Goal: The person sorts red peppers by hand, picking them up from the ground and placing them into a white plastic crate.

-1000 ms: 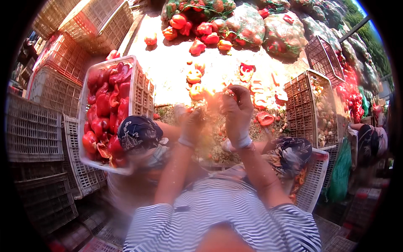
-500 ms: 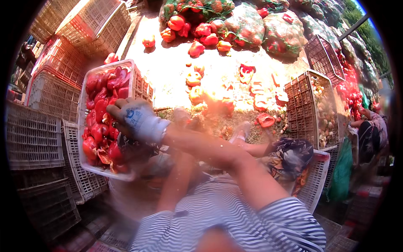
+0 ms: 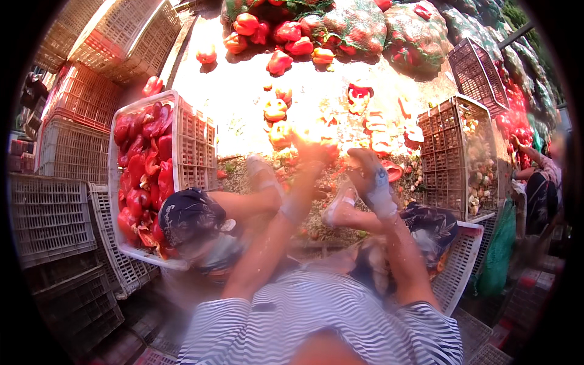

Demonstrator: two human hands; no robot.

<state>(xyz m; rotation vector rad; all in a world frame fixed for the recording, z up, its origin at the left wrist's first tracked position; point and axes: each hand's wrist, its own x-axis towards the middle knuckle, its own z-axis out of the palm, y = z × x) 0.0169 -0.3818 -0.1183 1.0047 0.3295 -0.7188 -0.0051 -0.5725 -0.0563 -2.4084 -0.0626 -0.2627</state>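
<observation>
My left hand (image 3: 304, 173) reaches forward above the ground between my feet. Glare and blur smear its fingers, so what they hold, if anything, cannot be made out. A red pepper (image 3: 329, 149) lies just past it. To its right is my right hand (image 3: 368, 176), in a pale glove with blue print. Its fingers are loosely bent and apart, with nothing visible in them. Cut red pepper pieces (image 3: 393, 171) lie beyond that hand. On my left stands a white crate (image 3: 177, 131) filled with red pepper pieces (image 3: 145, 167).
A brown crate (image 3: 439, 159) holding pale pepper cores (image 3: 477, 155) stands at right. Whole peppers (image 3: 280, 62) and net sacks (image 3: 416, 40) lie ahead. Stacked crates (image 3: 52, 210) line the left. Another person (image 3: 540, 182) is at far right.
My right hand has left the pepper crate at left and come back to the middle, uncrossing my arms. My left hand now shows in front of me. The view has shifted slightly.
</observation>
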